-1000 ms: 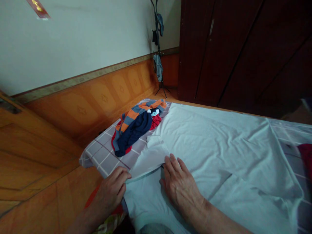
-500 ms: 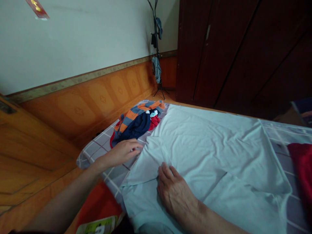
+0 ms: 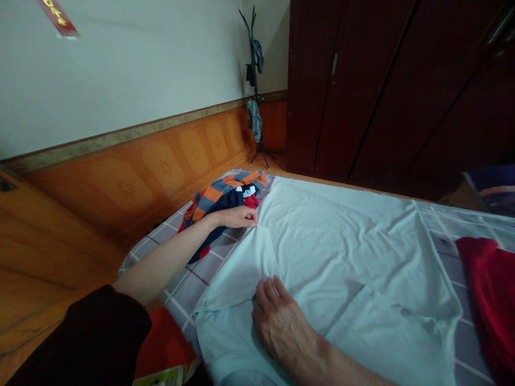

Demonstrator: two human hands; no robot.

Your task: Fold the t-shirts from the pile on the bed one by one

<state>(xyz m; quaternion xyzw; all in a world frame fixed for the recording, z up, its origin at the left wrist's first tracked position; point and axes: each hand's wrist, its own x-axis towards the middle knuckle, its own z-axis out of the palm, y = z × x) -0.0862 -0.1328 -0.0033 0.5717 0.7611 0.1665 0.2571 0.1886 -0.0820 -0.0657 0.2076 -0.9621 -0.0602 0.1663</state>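
Observation:
A pale mint T-shirt (image 3: 314,236) lies spread over the bed, with creases across its body and a sleeve flap at its left side. My left hand (image 3: 239,216) is closed in a pinch on the shirt's left edge, at the sleeve corner. Lower down, my right hand (image 3: 281,316) rests on the shirt beside the sleeve seam, its fingers laid on the fabric with a small gap between them. Its thumb is hidden. Just behind my left hand sits a pile of clothes, with an orange and grey checked garment (image 3: 215,194) on top of a navy one.
The bed has a grey checked sheet (image 3: 183,292). A dark red cloth (image 3: 488,289) lies at the right. Below my left arm is an orange-red item (image 3: 167,340). A coat rack (image 3: 254,80) stands in the corner, beside a dark wardrobe (image 3: 362,96).
My left hand has moved up and right to the shirt's edge and closed on it. My right hand stays at the same spot on the shirt. The view has shifted slightly.

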